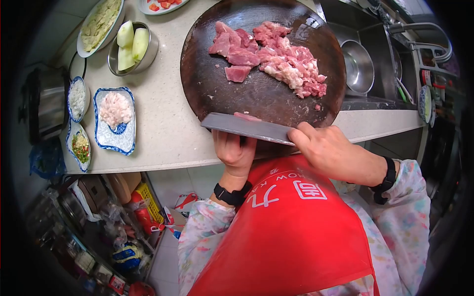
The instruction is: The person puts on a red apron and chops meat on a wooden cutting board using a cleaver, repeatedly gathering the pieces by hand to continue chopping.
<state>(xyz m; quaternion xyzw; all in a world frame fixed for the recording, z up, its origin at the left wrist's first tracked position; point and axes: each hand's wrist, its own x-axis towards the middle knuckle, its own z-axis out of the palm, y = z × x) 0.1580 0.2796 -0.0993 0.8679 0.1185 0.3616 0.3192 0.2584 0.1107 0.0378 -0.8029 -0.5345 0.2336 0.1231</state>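
Observation:
My right hand (335, 150) is wrapped around the handle end of a cleaver (247, 127), whose wide grey blade lies across the near edge of a round, dark cutting board (200, 64). My left hand (234, 152) is at the near side of the blade with its fingers curled. The blade hides the fingertips and whatever they may hold. Just beyond the blade, a thin slice of raw meat (247, 116) shows. Farther back on the board lie larger pieces of meat (236, 47) and, beside them, a heap of cut, fatty meat (291, 64).
On the counter (163, 113) at left stand a steel bowl (152, 54) of peeled pale-green vegetable pieces, a patterned dish (127, 140) of minced pale meat, and small dishes of chopped ingredients. Right of the board is a sink (340, 29) holding a metal bowl (356, 66).

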